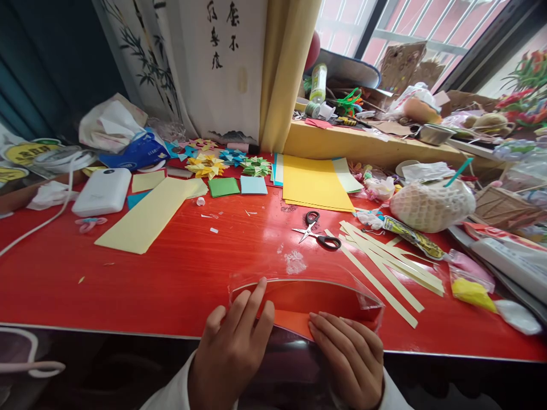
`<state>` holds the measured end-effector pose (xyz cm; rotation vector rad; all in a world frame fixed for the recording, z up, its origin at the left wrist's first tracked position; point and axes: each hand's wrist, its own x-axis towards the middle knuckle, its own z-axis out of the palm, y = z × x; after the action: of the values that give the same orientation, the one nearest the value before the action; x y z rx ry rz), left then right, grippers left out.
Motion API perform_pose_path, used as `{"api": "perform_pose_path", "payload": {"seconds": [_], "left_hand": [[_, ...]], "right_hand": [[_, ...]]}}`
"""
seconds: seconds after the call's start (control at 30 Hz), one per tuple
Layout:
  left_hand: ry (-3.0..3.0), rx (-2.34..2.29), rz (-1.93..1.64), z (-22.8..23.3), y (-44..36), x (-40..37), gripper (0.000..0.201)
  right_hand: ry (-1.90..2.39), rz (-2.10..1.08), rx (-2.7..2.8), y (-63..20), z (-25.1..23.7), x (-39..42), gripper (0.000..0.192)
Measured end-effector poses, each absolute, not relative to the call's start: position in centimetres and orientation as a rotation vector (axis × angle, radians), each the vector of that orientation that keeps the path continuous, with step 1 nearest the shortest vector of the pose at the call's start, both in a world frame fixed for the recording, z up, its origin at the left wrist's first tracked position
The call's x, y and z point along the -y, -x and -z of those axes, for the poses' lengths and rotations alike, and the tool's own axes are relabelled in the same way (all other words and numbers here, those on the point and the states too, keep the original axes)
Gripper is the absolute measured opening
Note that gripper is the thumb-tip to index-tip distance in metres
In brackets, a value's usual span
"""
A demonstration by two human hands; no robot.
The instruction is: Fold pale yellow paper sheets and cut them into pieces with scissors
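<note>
At the table's front edge lies a clear plastic packet of orange and red paper [294, 304], its sheets bowed into a curve. My left hand [239, 330] grips its left part, fingers over the near edge and one fingertip reaching to the far edge. Fingers together, my right hand [350, 356] holds the near right edge, over an orange sheet. Both thumbs are mostly hidden. Beyond the packet lie open scissors [314, 230] with black handles. Cut pale yellow paper strips [384, 262] spread out to their right.
Yellow paper sheets [316, 182] lie at the back, near small green squares [224, 187] and folded paper stars [205, 165]. A long pale yellow sheet [141, 219] and a white power bank [102, 191] are left. A net-wrapped round thing with a straw [431, 202] stands right.
</note>
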<state>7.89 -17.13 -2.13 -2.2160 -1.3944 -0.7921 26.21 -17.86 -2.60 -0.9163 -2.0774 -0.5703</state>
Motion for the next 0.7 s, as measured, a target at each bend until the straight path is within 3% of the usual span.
{"api": "perform_pose_path", "payload": {"seconds": [0.43, 0.7], "left_hand": [[2.206, 1.138, 1.117, 2.8, -7.4, 17.0, 0.025], [2.085, 0.953, 1.314, 4.2, -7.0, 16.9, 0.021]], "right_hand": [[0.994, 0.618, 2.006, -25.7, 2.6, 18.2, 0.018], [1.172, 0.619, 1.894, -23.3, 1.8, 18.3, 0.026]]}}
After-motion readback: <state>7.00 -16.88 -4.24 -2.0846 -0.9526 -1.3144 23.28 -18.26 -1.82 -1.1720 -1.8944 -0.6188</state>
